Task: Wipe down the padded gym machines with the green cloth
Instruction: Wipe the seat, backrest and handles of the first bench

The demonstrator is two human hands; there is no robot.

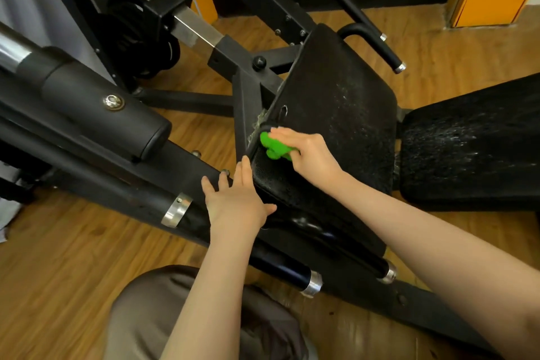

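Covering most of green cloth [276, 149], right hand [309, 155]

The green cloth [276, 149] is bunched into a small bright wad, pressed against the near-left corner of the black padded seat [336, 131]. The pad is tilted, its textured surface worn and flecked pale, its corner edge frayed.

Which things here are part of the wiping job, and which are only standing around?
Job: green cloth, held by the right hand; seat pad under the cloth; left hand, laid flat on the pad's edge; second pad.

Around: roller pad, weight plates, handle, wood floor.
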